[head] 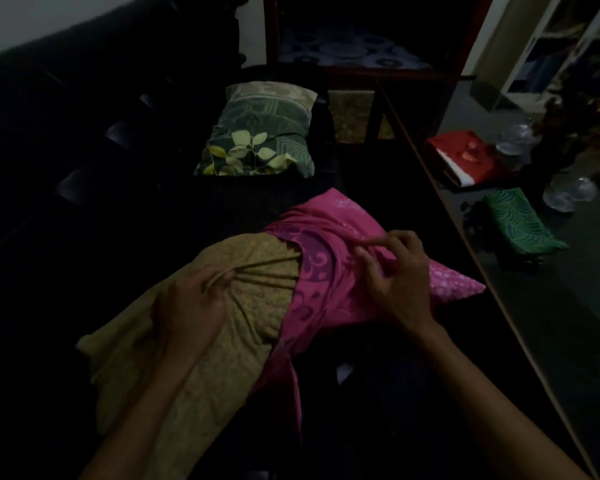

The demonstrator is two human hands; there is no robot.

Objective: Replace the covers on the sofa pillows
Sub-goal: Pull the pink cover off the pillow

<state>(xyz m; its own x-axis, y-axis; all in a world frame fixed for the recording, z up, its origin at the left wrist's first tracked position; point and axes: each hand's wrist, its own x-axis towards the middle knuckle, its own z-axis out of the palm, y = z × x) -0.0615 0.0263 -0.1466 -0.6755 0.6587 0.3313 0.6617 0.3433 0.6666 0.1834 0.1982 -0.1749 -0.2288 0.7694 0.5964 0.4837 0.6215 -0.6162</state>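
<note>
A pillow lies across the dark sofa seat in front of me. Its far end sits in a pink patterned cover [329, 237], whose edge is bunched up around the pillow's middle. The near end shows an olive-tan patterned fabric [222, 334] that trails toward me. My left hand [191, 299] pinches a fold of the olive-tan fabric. My right hand [395, 275] grips the bunched pink cover, with the index finger stretched out. A second pillow in a green leaf-print cover [260, 133] rests farther along the seat.
The black sofa backrest [66, 116] runs along the left. On the right, a low dark table [551, 306] holds a folded green cloth [520, 223], a folded red cloth [465, 157] and clear plastic bottles [568, 194]. A dark wooden shelf [354, 36] stands beyond the sofa.
</note>
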